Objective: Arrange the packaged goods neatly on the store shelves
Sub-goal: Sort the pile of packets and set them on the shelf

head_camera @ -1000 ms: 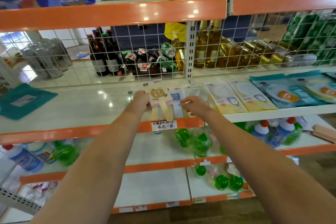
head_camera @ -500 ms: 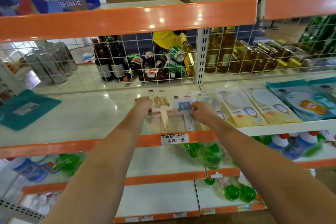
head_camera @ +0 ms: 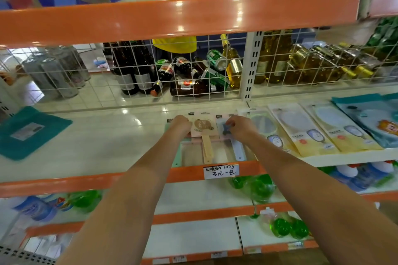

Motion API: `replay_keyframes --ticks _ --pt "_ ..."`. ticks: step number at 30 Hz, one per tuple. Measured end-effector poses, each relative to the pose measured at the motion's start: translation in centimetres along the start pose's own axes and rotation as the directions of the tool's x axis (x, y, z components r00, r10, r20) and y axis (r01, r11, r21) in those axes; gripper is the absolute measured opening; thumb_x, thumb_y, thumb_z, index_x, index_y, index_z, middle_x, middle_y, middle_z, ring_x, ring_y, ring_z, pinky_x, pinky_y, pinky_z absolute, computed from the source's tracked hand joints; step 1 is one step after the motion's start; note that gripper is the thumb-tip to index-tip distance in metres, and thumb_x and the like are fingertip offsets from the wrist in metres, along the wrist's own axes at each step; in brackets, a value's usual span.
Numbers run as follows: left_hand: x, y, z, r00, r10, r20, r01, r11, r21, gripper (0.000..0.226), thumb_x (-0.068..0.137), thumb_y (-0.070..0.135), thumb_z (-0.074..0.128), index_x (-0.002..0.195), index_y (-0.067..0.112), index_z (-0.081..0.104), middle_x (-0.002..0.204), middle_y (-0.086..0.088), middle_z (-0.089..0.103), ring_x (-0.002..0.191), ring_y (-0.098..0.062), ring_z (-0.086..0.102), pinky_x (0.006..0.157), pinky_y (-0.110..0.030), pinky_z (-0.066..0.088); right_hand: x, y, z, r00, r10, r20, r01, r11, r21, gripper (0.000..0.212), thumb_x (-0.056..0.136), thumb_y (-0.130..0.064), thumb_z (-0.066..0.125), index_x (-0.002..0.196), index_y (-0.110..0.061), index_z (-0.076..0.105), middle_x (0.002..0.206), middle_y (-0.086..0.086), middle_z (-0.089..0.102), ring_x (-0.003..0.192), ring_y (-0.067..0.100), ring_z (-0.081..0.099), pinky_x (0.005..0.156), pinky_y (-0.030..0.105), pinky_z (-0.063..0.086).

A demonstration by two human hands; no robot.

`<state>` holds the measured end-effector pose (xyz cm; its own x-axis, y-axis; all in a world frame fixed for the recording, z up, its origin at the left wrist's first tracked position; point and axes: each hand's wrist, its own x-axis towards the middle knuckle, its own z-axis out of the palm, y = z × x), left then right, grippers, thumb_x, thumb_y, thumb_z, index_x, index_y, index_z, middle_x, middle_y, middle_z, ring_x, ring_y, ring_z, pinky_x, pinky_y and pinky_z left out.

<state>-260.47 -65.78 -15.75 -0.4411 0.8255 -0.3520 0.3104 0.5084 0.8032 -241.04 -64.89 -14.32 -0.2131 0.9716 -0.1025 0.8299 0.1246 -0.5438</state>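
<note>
Two packaged hand mirrors lie side by side on the white shelf [head_camera: 97,140]. The pink and beige package [head_camera: 203,130] has a wooden handle pointing toward me. The blue package [head_camera: 233,146] lies right of it. My left hand [head_camera: 179,126] grips the left edge of the pink package, with a green package edge under it. My right hand [head_camera: 240,128] pinches the top of the blue package. Right of them lie yellow packaged mirrors [head_camera: 301,131] in a row.
A teal pouch [head_camera: 28,131] lies at the shelf's left. Blue cartoon packs [head_camera: 374,120] sit at the far right. Behind a wire grid [head_camera: 193,71] stand bottles and cans. A handwritten price tag [head_camera: 221,171] hangs on the orange rail. Lower shelves hold green and blue bottles.
The view has moved closer to the shelf. Both hands slid the two mirror packages a little deeper onto the shelf and keep hold of them.
</note>
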Motion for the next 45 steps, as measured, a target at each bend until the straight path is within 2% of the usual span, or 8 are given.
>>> replay_keyframes --ticks 8,12,21,24,29,35,40,45 --pt "-2.0 0.3 0.2 0.987 0.157 -0.039 -0.128 0.902 0.412 0.024 0.095 0.01 0.044 0.106 0.001 0.064 0.104 -0.014 0.064 0.097 -0.028 0.061 0.068 -0.03 0.042 -0.1 0.6 0.2 1.0 0.006 -0.026 -0.008 0.998 -0.056 0.032 0.092 -0.007 0.049 0.119 -0.016 0.062 0.122 0.008 0.06 0.106 0.025 0.057 0.079 0.024 0.043" --pt "-2.3 0.2 0.5 0.973 0.218 -0.074 -0.148 0.839 0.524 0.022 0.092 0.003 0.044 0.1 0.002 0.064 0.104 -0.013 0.065 0.094 -0.027 0.062 0.067 -0.029 0.044 -0.5 0.7 0.0 1.0 -0.011 -0.021 0.008 0.992 -0.126 0.031 0.093 -0.012 0.05 0.122 -0.018 0.059 0.121 0.01 0.06 0.106 0.026 0.057 0.085 0.029 0.046" --pt "-2.9 0.1 -0.3 0.969 0.24 -0.054 -0.171 0.813 0.557 0.017 0.092 0.007 0.045 0.096 0.005 0.061 0.103 -0.012 0.064 0.085 -0.023 0.056 0.066 -0.028 0.041 -0.9 -0.3 -0.1 0.998 -0.062 0.021 0.065 0.947 -0.316 0.036 0.093 -0.009 0.046 0.125 -0.022 0.056 0.127 0.009 0.053 0.118 0.027 0.048 0.092 0.035 0.045" --pt "-3.2 -0.1 -0.3 0.977 0.211 -0.014 -0.171 0.829 0.533 0.015 0.09 0.007 0.046 0.086 0.006 0.061 0.091 -0.011 0.063 0.086 -0.025 0.062 0.051 -0.024 0.037 -1.1 -1.1 0.5 0.994 -0.06 0.086 0.089 0.915 -0.394 0.035 0.093 -0.013 0.048 0.125 -0.024 0.056 0.128 0.009 0.05 0.119 0.028 0.044 0.095 0.036 0.043" --pt "-4.1 -0.2 -0.5 0.987 0.157 -0.017 -0.124 0.839 0.53 0.028 0.085 0.001 0.052 0.06 0.011 0.045 0.058 -0.001 0.049 0.047 -0.011 0.046 0.039 -0.021 0.028 -1.6 -1.8 1.3 0.993 -0.072 0.089 0.102 0.908 -0.407 0.031 0.093 -0.013 0.047 0.119 -0.019 0.062 0.122 0.009 0.053 0.118 0.026 0.044 0.09 0.033 0.043" --pt "-4.5 -0.5 -0.3 0.984 0.18 0.0 -0.155 0.852 0.499 0.017 0.085 -0.001 0.05 0.094 -0.001 0.064 0.065 -0.004 0.051 0.063 -0.02 0.055 0.051 -0.027 0.041 -2.1 -2.2 1.6 0.996 -0.039 0.083 0.07 0.91 -0.408 0.03 0.092 -0.013 0.046 0.117 -0.018 0.062 0.12 0.009 0.057 0.115 0.026 0.048 0.087 0.032 0.044" --pt "-5.2 -0.1 -2.0 0.97 0.241 -0.012 -0.187 0.782 0.595 0.017 0.091 0.015 0.047 0.094 0.008 0.062 0.095 -0.006 0.062 0.083 -0.022 0.056 0.066 -0.028 0.043 -2.8 -2.7 0.6 0.995 -0.091 0.05 0.103 0.909 -0.403 0.035 0.095 -0.021 0.046 0.129 -0.014 0.053 0.127 0.01 0.053 0.119 0.027 0.045 0.093 0.035 0.043" --pt "-7.6 -1.7 -4.5 0.945 0.326 -0.036 -0.165 0.566 0.808 0.036 0.097 0.033 0.04 0.12 0.013 0.059 0.113 -0.008 0.061 0.104 -0.025 0.056 0.082 -0.034 0.046 -4.5 -5.2 0.9 0.973 -0.23 0.027 0.221 0.888 -0.402 0.035 0.094 -0.013 0.041 0.128 -0.01 0.05 0.131 0.011 0.048 0.121 0.028 0.043 0.095 0.04 0.043"
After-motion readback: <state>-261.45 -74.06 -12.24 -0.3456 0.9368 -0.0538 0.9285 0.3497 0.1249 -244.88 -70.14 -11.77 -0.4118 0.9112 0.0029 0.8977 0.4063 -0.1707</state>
